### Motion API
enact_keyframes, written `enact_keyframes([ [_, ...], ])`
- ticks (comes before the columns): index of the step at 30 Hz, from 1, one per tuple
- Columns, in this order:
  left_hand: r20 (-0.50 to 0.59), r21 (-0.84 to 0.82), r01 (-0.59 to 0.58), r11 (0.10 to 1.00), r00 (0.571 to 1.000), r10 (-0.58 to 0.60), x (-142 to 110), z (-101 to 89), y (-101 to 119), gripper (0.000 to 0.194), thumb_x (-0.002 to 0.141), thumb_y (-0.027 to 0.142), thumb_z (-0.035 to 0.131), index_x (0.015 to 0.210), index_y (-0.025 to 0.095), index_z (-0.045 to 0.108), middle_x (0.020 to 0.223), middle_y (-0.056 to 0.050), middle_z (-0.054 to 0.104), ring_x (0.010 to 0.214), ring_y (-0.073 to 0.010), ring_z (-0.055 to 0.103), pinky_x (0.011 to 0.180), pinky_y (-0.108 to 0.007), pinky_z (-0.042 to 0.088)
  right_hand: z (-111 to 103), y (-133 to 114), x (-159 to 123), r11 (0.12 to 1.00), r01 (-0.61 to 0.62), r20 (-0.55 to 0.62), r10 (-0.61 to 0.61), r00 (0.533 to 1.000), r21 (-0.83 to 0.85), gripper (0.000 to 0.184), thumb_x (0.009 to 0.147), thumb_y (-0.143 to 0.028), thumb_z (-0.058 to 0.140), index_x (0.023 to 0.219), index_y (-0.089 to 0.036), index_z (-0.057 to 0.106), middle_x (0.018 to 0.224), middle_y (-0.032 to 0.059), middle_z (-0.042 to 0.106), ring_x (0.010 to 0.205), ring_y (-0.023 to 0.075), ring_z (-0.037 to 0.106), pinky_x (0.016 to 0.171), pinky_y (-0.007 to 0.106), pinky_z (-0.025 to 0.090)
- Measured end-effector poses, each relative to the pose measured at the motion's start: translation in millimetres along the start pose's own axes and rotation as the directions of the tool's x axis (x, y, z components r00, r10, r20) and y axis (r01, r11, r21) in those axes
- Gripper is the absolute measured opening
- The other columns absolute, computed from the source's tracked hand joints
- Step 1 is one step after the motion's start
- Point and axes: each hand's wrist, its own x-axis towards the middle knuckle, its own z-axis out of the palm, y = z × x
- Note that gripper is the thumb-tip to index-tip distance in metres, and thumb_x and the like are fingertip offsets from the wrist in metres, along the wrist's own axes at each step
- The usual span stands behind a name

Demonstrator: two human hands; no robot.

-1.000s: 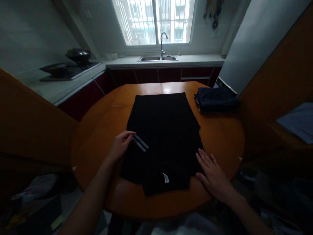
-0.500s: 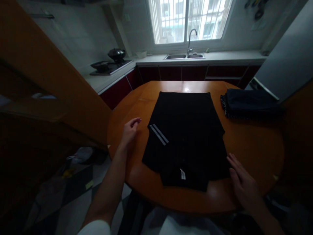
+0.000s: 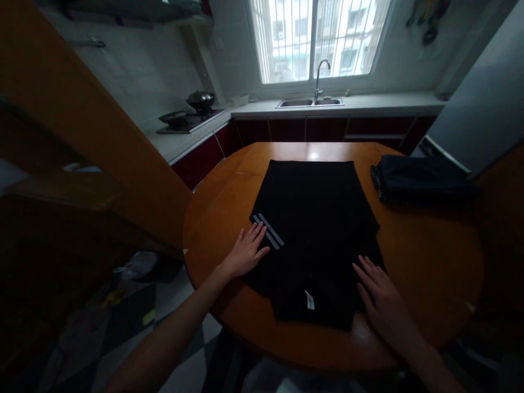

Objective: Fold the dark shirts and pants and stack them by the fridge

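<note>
A black short-sleeved shirt [image 3: 315, 213] lies spread flat on the wooden table [image 3: 216, 202], its collar and white label [image 3: 310, 300] towards me. Two grey stripes [image 3: 269, 232] cross its left sleeve. My left hand [image 3: 246, 252] rests on that sleeve with fingers spread, the tips touching the striped part. On the other side, my right hand [image 3: 377, 289] lies flat over the right sleeve near the shirt's edge, fingers stretched out. Neither hand grips the cloth.
A stack of folded dark clothes [image 3: 423, 177] sits at the table's right side. Beyond the table runs a counter with a sink [image 3: 309, 102], and a stove [image 3: 190, 121] holding pans at the left. A fridge [image 3: 478, 93] stands at the right.
My left hand has moved right from beside the shirt onto its striped sleeve, and its fingers have spread. My right hand has shifted left onto the other sleeve. The view has tilted slightly up.
</note>
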Motion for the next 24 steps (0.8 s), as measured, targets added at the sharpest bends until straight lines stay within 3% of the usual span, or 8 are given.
enact_keyframes([
  [6,-0.061,0.012,0.040,0.999,0.997,-0.040,32.0,-13.0,2.7,0.064,0.104,0.053,0.027,0.160,0.022,0.022,0.166,-0.008,0.020,0.154,-0.0273,0.011,0.122,-0.057,0.009,2.5,2.1,-1.7,0.992,0.041,0.031,-0.037,0.999,-0.120,0.046,0.099,-0.022,0.039,0.142,-0.016,0.054,0.156,0.0110,0.042,0.146,0.0272,0.035,0.116,0.053,0.037],
  [10,-0.027,0.010,0.121,0.993,0.992,-0.120,51.0,-15.1,-4.4,0.063,0.103,0.052,0.028,0.159,0.023,0.026,0.165,-0.008,0.020,0.153,-0.0300,0.012,0.120,-0.062,0.011,-0.2,-1.8,-0.1,0.992,0.030,0.034,-0.026,0.999,-0.119,0.047,0.098,-0.021,0.039,0.143,-0.017,0.052,0.156,0.0100,0.042,0.146,0.0262,0.036,0.116,0.052,0.038],
  [15,-0.091,-0.050,0.129,0.990,0.987,-0.133,50.9,-7.9,-14.1,0.062,0.103,0.053,0.029,0.158,0.025,0.028,0.164,-0.009,0.025,0.153,-0.0323,0.015,0.118,-0.066,0.010,1.6,-1.9,-2.0,0.995,0.018,0.042,-0.014,0.999,-0.093,0.048,0.098,-0.020,0.039,0.144,-0.019,0.051,0.157,0.0096,0.041,0.146,0.0268,0.036,0.115,0.055,0.039],
  [19,-0.174,-0.039,0.111,0.993,0.978,-0.116,45.9,-9.1,-5.1,0.060,0.103,0.049,0.032,0.156,0.021,0.032,0.163,-0.012,0.026,0.152,-0.0325,0.017,0.118,-0.066,0.006,0.1,-4.8,-2.4,0.999,-0.022,0.016,0.022,1.000,-0.025,0.045,0.099,-0.023,0.040,0.142,-0.021,0.054,0.154,0.0095,0.045,0.144,0.0282,0.039,0.115,0.057,0.038],
  [24,-0.230,-0.030,0.017,0.999,0.973,-0.023,55.8,-9.2,15.3,0.061,0.102,0.048,0.033,0.155,0.017,0.034,0.162,-0.014,0.028,0.152,-0.0309,0.019,0.121,-0.057,0.016,-21.2,-13.2,35.9,0.986,-0.089,-0.094,0.103,0.990,0.143,0.039,0.100,-0.033,0.041,0.130,-0.020,0.064,0.142,0.0114,0.058,0.135,0.0279,0.051,0.114,0.053,0.041],
])
